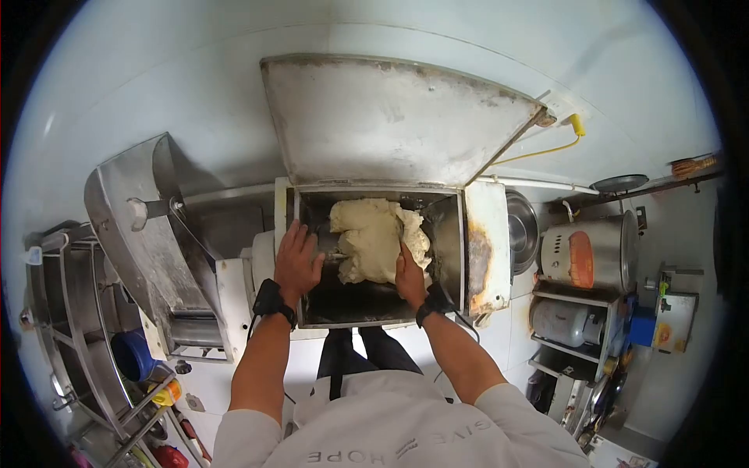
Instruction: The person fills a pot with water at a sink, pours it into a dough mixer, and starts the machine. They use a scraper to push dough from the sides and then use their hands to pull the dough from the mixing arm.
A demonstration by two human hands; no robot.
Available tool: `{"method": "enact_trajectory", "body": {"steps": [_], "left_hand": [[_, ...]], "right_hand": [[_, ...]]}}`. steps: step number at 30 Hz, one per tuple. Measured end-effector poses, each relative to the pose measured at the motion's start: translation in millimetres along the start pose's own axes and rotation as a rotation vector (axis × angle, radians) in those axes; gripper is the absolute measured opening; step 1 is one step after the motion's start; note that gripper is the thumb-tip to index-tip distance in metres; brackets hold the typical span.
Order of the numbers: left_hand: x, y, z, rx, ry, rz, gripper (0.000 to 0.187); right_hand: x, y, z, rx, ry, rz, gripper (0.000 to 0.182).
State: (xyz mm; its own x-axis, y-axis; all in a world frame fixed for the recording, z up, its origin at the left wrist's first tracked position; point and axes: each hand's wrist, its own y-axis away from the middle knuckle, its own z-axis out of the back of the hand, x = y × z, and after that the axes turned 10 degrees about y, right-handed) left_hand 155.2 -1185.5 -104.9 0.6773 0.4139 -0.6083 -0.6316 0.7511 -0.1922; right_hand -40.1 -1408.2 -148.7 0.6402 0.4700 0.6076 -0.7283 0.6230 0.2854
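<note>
A mass of dough [376, 238] is seen already formed inside the open mixer trough [446, 234], not yet lifted out. It is pressed by the right hand [409, 274]; the left hand [298, 261], spread flat, apparently rests beside it on the shaft.

Bright even light, fisheye warp, dark vignetted corners.

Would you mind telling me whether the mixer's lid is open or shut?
Open: the lid is swung up and back, and both hands, left hand and right hand, reach the dough inside.
</note>
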Motion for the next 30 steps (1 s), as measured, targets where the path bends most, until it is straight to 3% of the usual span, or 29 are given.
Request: {"method": "enact_trajectory", "body": {"steps": [3, 5, 9, 11, 15, 17, 18, 19, 21, 22, 23, 30], "left_hand": [[2, 0, 1, -0.009, 0.009, -0.01, 0.043], [2, -2, 0, -0.024, 0.027, -0.012, 0.043], [2, 1, 1, -0.028, 0.016, -0.04, 0.043], [3, 0, 0, -0.026, 0.021, -0.027, 0.044], [4, 3, -1, -0.057, 0.019, -0.066, 0.044], [5, 4, 0, -0.062, 0.028, -0.063, 0.044], [5, 3, 0, -0.049, 0.027, -0.058, 0.044], [4, 3, 0, -0.036, 0.025, -0.056, 0.045], [3, 2, 2, -0.036, 0.02, -0.05, 0.045], [1, 1, 2, -0.032, 0.016, -0.043, 0.045], [1, 1, 2, -0.033, 0.018, -0.047, 0.045], [4, 3, -2, -0.055, 0.018, -0.054, 0.043]], "right_hand": [[-15, 4, -7, 0.072, 0.086, -0.09, 0.049], [-25, 2, -15, -0.061, 0.111, 0.071, 0.048], [-7, -2, 0, -0.032, 0.111, 0.104, 0.047], [-2, 5, 8, 0.136, 0.263, -0.01, 0.047], [-1, 20, 27, 0.061, 0.15, 0.124, 0.049], [22, 24, 54, 0.293, -0.601, -0.351, 0.051], [37, 26, 66, 0.313, -0.902, -0.478, 0.044], [46, 27, 76, 0.312, -0.901, -0.477, 0.044], [52, 27, 94, 0.38, -1.24, -0.507, 0.034], [48, 26, 97, 0.432, -1.314, -0.468, 0.022], [44, 26, 98, 0.427, -1.314, -0.466, 0.022], [40, 30, 96, 0.437, -1.378, -0.476, 0.034]]}}
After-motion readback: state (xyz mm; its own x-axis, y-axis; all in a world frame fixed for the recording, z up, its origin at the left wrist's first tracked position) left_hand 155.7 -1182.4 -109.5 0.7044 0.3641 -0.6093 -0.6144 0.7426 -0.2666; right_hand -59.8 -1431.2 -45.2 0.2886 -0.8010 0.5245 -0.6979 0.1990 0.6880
